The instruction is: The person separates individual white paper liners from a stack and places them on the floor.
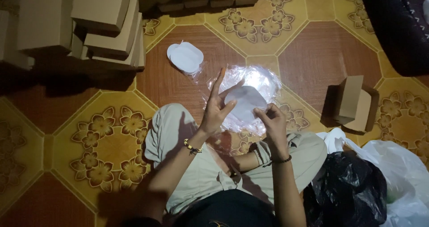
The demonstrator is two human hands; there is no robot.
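I sit cross-legged on a tiled floor. My left hand (219,106) is raised with fingers spread and its fingertips touch a white oval piece (246,102) held over a clear plastic bag (259,81). My right hand (271,122) pinches the lower right edge of the same white piece. A small stack of similar white oval pieces (185,57) lies in clear wrap on the floor, further away to the left.
Piles of brown cardboard boxes (107,25) stand at the top left and top centre. One open cardboard box (355,102) sits to the right. A black bag (348,186) and a white plastic bag (402,173) lie at my right knee. A dark object fills the top right corner.
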